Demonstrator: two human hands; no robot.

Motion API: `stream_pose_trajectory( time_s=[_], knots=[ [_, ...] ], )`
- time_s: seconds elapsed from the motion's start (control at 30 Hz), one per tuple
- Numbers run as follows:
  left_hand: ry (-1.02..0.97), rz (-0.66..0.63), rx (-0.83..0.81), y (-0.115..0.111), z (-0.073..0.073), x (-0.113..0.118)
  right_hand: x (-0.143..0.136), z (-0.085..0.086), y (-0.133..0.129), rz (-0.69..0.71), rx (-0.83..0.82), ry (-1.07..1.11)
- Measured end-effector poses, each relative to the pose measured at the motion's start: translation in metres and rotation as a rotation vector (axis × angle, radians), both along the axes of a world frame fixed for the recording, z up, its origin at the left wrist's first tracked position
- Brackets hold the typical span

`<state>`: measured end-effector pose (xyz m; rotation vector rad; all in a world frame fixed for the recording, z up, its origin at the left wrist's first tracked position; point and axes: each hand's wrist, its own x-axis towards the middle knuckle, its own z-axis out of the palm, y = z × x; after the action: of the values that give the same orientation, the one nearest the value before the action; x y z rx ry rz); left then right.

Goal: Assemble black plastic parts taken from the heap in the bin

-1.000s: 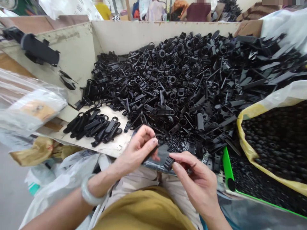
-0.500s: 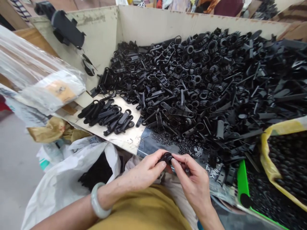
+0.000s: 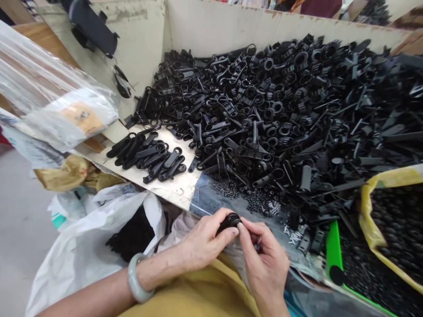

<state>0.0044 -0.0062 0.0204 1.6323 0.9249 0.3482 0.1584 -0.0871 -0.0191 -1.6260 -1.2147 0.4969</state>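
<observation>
Between both hands, just past the table's front edge, is a small black plastic part (image 3: pixel 232 219). My left hand (image 3: pixel 206 240) pinches it from the left, thumb and fingers closed round it. From the right, my right hand (image 3: pixel 264 255) presses its thumb and index finger on the same part; something small and dark also shows under its curled fingers. A large heap of black plastic parts (image 3: pixel 264 105) covers the table behind the hands. Tiny black pieces (image 3: pixel 228 187) and silver screws (image 3: pixel 294 235) lie at the near edge. Several longer black parts (image 3: pixel 148 154) lie grouped on the left.
A white sack (image 3: pixel 76 259) with black parts inside hangs open at the lower left. On the right stand a green divider (image 3: pixel 333 248) and a yellow-rimmed bag (image 3: pixel 366 211) of small black pieces. Plastic-wrapped material (image 3: pixel 49 88) juts in at the left.
My left hand has shifted slightly right with the black part, which is turned a little and shows more of its round end. The camera view has moved slightly.
</observation>
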Motion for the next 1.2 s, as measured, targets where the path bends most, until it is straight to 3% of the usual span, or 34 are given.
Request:
stream_pose_trajectory(
  time_s=[0.13, 0.27, 0.37, 0.5, 0.67, 0.77, 0.83, 0.9, 1.0, 1.07, 1.2],
  knots=[
    [0.052, 0.007, 0.097, -0.005, -0.003, 0.001, -0.001, -0.006, -0.005, 0.011, 0.008, 0.005],
    [0.049, -0.032, 0.140, -0.005, -0.004, -0.003, -0.002, -0.002, -0.005, 0.011, -0.017, 0.066],
    [0.012, -0.116, 0.147, -0.004, -0.005, -0.012, -0.001, 0.004, -0.006, 0.023, -0.064, 0.212],
    [-0.008, -0.242, 0.211, -0.004, -0.007, -0.026, 0.004, 0.002, -0.012, 0.144, -0.148, 0.307],
    [0.239, -0.308, 0.581, -0.007, -0.016, -0.030, 0.011, -0.003, -0.005, 0.319, -0.275, 0.399],
    [0.322, -0.238, 0.711, -0.008, -0.020, -0.028, 0.010, 0.000, 0.008, 0.262, -0.289, 0.465],
    [0.272, -0.120, 0.575, -0.008, -0.020, -0.028, 0.009, 0.003, 0.017, 0.220, -0.301, 0.510],
    [0.213, -0.026, 0.284, -0.006, -0.017, -0.028, 0.007, 0.006, 0.023, 0.231, -0.306, 0.514],
    [0.090, -0.049, -0.221, 0.000, -0.009, -0.027, 0.008, 0.008, 0.031, 0.294, -0.225, 0.424],
    [-0.034, -0.058, -0.469, 0.003, -0.004, -0.025, 0.011, 0.009, 0.034, 0.337, -0.158, 0.369],
    [-0.192, 0.033, -0.710, 0.003, 0.005, -0.022, 0.015, 0.009, 0.038, 0.416, -0.152, 0.297]
  ],
)
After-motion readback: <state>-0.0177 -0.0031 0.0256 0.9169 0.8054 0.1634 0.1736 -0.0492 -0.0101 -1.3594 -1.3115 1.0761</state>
